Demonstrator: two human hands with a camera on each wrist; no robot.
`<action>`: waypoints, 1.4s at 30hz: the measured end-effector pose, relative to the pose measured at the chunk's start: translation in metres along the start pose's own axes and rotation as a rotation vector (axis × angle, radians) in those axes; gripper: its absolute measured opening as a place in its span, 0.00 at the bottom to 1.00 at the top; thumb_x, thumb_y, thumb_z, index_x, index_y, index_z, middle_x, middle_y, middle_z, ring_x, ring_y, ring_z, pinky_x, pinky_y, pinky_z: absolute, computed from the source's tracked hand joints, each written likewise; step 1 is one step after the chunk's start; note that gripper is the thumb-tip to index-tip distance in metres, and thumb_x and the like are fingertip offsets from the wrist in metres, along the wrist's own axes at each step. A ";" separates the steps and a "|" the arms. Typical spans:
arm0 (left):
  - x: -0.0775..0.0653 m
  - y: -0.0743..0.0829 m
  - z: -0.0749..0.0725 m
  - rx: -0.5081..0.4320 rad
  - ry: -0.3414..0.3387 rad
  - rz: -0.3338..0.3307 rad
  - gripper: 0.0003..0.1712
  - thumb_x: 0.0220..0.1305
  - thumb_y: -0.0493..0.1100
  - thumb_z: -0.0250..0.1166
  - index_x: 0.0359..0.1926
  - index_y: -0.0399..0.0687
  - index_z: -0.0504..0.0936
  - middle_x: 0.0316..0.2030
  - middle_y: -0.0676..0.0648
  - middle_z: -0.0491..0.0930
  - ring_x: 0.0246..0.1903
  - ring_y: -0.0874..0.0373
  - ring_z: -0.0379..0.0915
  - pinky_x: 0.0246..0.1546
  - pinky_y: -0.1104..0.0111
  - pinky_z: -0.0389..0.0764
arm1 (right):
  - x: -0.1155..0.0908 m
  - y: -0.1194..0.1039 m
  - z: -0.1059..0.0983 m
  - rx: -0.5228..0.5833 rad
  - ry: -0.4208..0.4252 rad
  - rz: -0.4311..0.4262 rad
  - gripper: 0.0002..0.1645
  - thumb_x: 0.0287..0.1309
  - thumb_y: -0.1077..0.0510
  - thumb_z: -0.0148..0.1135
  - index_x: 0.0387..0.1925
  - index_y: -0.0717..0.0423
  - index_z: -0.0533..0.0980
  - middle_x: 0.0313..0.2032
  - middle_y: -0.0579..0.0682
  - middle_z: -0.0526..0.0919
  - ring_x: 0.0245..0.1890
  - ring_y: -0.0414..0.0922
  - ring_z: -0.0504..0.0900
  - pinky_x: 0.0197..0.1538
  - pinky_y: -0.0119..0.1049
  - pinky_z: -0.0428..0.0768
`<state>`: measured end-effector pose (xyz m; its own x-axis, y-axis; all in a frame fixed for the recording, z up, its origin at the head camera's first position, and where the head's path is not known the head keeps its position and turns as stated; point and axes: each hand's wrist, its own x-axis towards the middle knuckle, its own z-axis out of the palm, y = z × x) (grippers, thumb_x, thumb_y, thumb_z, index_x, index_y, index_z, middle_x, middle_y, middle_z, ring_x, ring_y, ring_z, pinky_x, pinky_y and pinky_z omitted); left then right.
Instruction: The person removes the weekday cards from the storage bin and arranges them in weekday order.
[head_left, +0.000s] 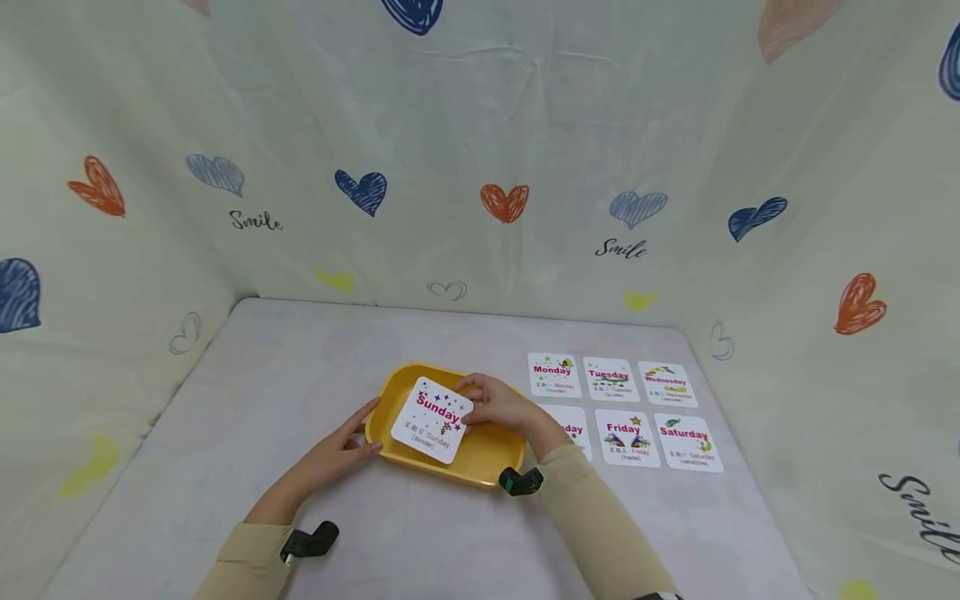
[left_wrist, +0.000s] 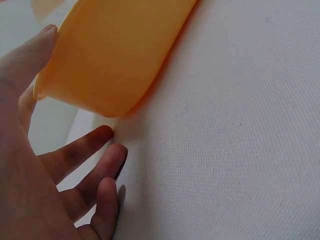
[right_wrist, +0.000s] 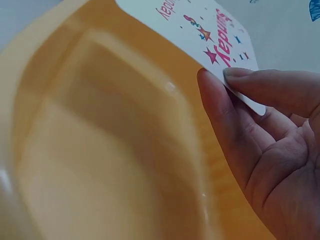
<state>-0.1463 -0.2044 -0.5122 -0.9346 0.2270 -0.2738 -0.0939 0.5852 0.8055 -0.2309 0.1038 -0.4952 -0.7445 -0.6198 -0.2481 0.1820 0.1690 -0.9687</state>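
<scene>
Over the yellow tray [head_left: 491, 454] is a white flash card [head_left: 432, 419] printed "Sunday" with coloured stars. My right hand [head_left: 501, 404] pinches that card by its edge between thumb and fingers; in the right wrist view, the card [right_wrist: 200, 37] tilts above the tray's hollow [right_wrist: 90, 175]. At the tray's left end, my left hand [head_left: 337, 454] holds the rim, one digit at the far corner and the thumb at the near one. From the left wrist view, the tray's outer wall [left_wrist: 115, 55] shows, with the other fingers [left_wrist: 80, 155] spread below it near the tabletop.
Right of the tray lie two rows of cards: Monday [head_left: 554, 375], Tuesday [head_left: 611, 380] and Wednesday [head_left: 667, 384] behind, then a partly covered card [head_left: 576, 429], Friday [head_left: 627, 439] and Saturday [head_left: 687, 442] in front. A heart-printed curtain [head_left: 450, 125] surrounds the white table [head_left: 300, 350].
</scene>
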 end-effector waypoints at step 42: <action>0.004 -0.006 -0.002 0.029 -0.030 0.026 0.45 0.65 0.57 0.64 0.76 0.61 0.52 0.60 0.36 0.69 0.40 0.54 0.71 0.44 0.55 0.71 | -0.155 0.048 -0.093 0.029 0.148 0.164 0.22 0.54 0.71 0.64 0.52 0.70 0.74 0.34 0.56 0.80 0.33 0.47 0.82 0.38 0.39 0.82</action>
<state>-0.1503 -0.2087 -0.5166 -0.9259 0.2655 -0.2688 -0.0591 0.6010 0.7970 -0.1664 0.2797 -0.5019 -0.7890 -0.4665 -0.3998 0.3253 0.2348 -0.9160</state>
